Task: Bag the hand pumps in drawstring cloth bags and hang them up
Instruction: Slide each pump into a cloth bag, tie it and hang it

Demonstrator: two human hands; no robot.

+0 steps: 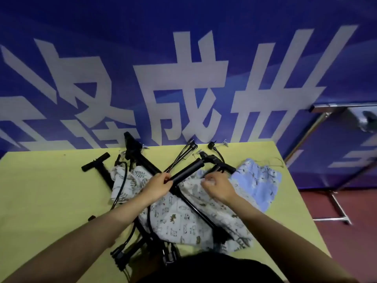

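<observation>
1. The step in hand looks like the very start of bagging: nothing is hung yet, and every pump and bag lies in one tangled heap on the yellow-green table [51,190], in front of a blue banner [183,48] with large white characters.

2. The left hand [158,185] is curled round the near end of a thick black pump barrel [188,170], which slants up and to the right from the middle of the heap.

3. The right hand [217,184] is bunched, its fingers pinching the far edge of the animal-print bag [183,217] just right of that barrel; I judge it is hunting for the bag's mouth, though the opening itself does not show.

4. Two thinner pumps cross over the cloth. One long pump [142,160] runs from the far left of centre down toward the near right, lying on top of the animal-print bag. A T-handled pump [95,163] sits at the far left, partly under a leaf-print bag [126,186].

5. A light blue bag [257,180] lies to the right, free of the hands, with its drawstring trailing off its far edge.

6. The next move calls for spreading the pinched edge wide open, then steering the held barrel in end first, clear of the long pump pinning the cloth and of the loose hoses.
</observation>
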